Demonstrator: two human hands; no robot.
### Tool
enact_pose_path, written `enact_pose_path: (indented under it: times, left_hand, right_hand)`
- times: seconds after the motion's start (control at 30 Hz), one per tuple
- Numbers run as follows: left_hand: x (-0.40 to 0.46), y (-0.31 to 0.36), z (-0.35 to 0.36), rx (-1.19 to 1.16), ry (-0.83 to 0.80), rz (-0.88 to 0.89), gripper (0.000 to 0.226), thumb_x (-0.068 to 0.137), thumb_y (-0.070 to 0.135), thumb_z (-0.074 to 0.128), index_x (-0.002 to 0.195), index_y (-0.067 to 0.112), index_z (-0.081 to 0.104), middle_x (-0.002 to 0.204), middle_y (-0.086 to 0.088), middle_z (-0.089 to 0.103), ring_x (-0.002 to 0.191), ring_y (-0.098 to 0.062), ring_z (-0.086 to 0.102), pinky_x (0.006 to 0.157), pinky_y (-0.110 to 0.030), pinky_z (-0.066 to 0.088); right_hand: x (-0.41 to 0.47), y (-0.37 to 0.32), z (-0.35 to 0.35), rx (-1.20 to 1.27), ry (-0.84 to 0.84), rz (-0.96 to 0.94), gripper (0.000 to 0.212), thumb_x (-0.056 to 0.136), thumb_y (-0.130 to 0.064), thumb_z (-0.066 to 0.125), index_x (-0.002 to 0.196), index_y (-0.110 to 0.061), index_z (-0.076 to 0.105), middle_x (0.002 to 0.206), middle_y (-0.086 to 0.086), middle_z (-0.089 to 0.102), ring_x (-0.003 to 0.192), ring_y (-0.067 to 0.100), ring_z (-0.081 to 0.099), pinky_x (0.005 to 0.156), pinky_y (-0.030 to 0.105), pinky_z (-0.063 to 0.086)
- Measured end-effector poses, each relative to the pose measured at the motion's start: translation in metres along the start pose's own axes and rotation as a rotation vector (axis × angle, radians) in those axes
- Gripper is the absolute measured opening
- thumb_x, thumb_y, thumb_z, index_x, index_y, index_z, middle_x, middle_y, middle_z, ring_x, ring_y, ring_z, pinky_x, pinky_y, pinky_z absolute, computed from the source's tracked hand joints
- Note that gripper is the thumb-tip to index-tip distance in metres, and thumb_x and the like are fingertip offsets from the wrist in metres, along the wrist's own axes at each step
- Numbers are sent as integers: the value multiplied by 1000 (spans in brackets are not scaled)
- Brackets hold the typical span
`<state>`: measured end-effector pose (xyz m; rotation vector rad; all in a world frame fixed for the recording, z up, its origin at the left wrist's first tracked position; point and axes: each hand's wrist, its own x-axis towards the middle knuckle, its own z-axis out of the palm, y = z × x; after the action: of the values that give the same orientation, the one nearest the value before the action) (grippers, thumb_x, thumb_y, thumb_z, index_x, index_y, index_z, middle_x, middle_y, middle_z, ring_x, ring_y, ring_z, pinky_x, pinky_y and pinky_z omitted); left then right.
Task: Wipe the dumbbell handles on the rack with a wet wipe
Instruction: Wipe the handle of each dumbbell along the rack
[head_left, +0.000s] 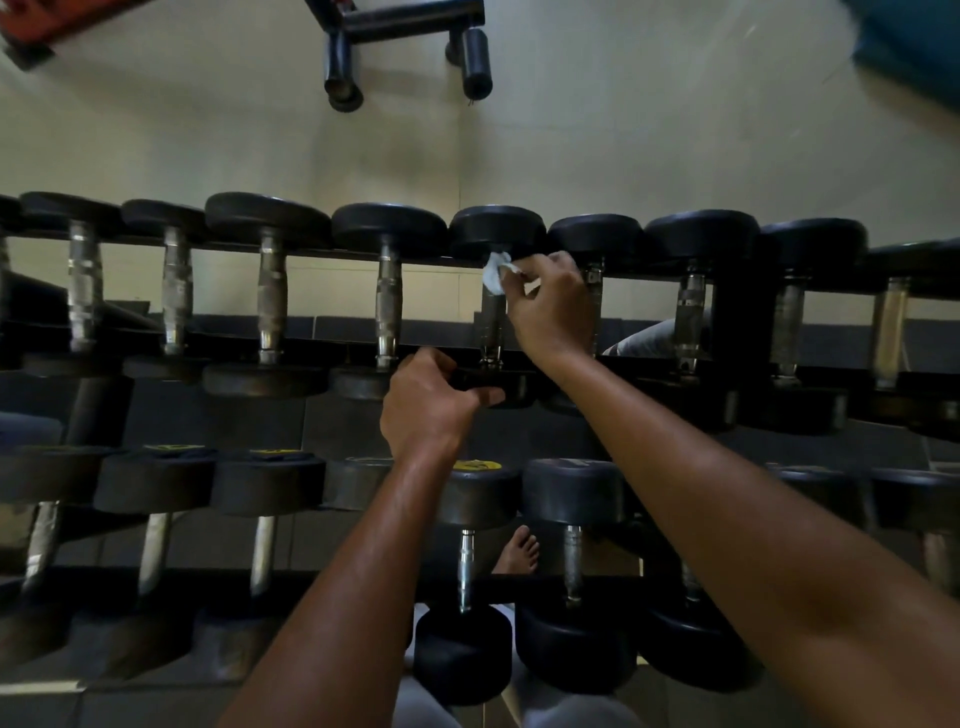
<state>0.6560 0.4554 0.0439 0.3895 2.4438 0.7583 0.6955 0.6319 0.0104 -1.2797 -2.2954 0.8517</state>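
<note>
Right hand (553, 306): centre frame, raised, arm fully extended from lower right, fingers curled and pinching.
Left hand (428, 402): just below and left of it, forearm rising from bottom centre, fingers curled over, thumb pointing right.

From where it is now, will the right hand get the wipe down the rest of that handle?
Probably yes. The right hand pinches the wet wipe at the far end of the handle, whose near length is bare. The left hand grips the near head, below the handle.
</note>
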Motion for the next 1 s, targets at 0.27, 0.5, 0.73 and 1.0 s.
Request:
enact_pose_path:
  times: [0.27, 0.5, 0.73, 1.0]
  left_hand:
    - [-1, -2, 1, 8, 6, 2, 64, 67, 57, 97, 116, 29, 68, 111, 9, 72, 99, -13, 70, 82, -40, 63]
    - [-2, -2, 2, 2, 14, 7, 64, 67, 57, 97, 116, 28, 69, 111, 9, 73, 100, -14, 70, 83, -39, 62]
    - [0, -4, 2, 6, 15, 12, 63, 66, 58, 97, 114, 29, 68, 110, 10, 72, 99, -12, 70, 78, -34, 58]
    - [0, -3, 1, -3, 3, 2, 64, 66, 56, 98, 116, 28, 69, 110, 10, 73, 98, -12, 70, 75, -31, 55]
  right_hand:
    - [5, -13, 12, 706, -55, 760, 14, 97, -28, 77, 108, -20, 73, 103, 1, 77, 94, 13, 73, 85, 30, 61]
    - [18, -13, 2, 733, -249, 778, 23, 102, -32, 71, 122, -22, 67, 112, -1, 72, 106, 19, 70, 98, 40, 57]
    - [27, -8, -4, 738, -329, 827, 20, 96, -33, 78, 112, -20, 74, 119, 2, 75, 110, 15, 64, 104, 42, 56]
    - [24, 3, -13, 393, -532, 709, 35, 103, -30, 70, 130, -8, 67, 107, 2, 68, 108, 19, 65, 101, 38, 55]
